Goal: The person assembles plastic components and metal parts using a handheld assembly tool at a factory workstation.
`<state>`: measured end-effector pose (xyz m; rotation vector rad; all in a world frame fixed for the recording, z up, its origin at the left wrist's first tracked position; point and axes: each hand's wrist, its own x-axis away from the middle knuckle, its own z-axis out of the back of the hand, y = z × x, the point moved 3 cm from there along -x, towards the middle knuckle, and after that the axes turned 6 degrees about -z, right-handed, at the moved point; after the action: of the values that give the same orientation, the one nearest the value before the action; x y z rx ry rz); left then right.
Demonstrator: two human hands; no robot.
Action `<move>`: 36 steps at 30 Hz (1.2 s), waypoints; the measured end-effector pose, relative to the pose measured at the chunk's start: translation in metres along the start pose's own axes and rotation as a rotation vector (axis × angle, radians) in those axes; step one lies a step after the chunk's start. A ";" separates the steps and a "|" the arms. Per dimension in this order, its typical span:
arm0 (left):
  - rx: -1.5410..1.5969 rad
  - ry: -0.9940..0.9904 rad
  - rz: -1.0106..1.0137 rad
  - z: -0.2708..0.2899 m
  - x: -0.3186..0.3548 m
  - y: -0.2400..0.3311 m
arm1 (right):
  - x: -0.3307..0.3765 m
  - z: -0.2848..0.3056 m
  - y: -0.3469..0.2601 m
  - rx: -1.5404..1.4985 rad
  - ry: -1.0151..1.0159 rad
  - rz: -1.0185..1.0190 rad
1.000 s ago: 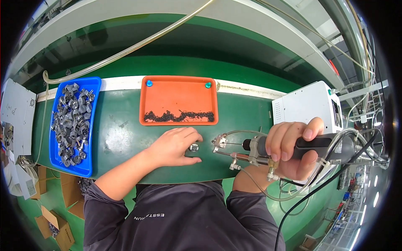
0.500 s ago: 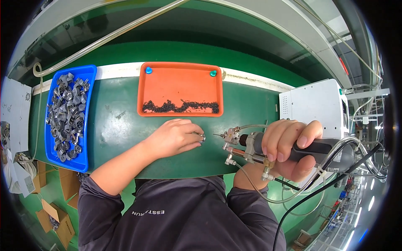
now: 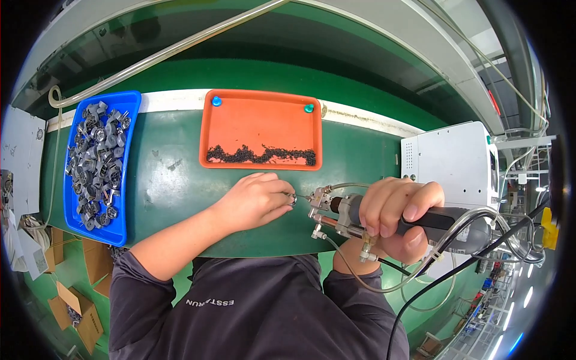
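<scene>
As the powered screwdriver [image 3: 384, 219] has closed in, tip touching small metal part [image 3: 293, 199], both grips clamped.

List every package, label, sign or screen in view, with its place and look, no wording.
Cardboard boxes: brown, open, on the floor at lower left, below the green table.
Paper sheet: white, printed, at the far left edge beside the blue tray.
No screen shows.

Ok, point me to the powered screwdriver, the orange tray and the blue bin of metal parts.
powered screwdriver [image 3: 342, 210], head view, on its metal front body ahead of the right hand.
orange tray [image 3: 261, 126], head view, on its bare floor above the row of dark screws.
blue bin [image 3: 123, 207], head view, on its right wall.
</scene>
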<state>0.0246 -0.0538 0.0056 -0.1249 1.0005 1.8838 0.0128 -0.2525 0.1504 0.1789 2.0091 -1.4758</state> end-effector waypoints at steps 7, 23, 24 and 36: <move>-0.020 -0.001 -0.034 0.001 -0.003 0.000 | 0.002 0.001 0.001 -0.099 0.008 -0.025; -0.018 -0.007 -0.034 0.001 0.000 -0.001 | 0.003 0.001 0.004 -0.090 -0.022 -0.022; -0.019 -0.004 -0.037 0.002 0.000 -0.001 | 0.002 0.001 0.003 -0.090 -0.023 -0.023; -0.006 0.006 -0.026 0.001 0.000 0.000 | 0.002 -0.001 0.006 -0.096 -0.034 -0.026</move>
<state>0.0252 -0.0531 0.0058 -0.1460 0.9930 1.8642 0.0136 -0.2504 0.1448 0.0869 2.0566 -1.3849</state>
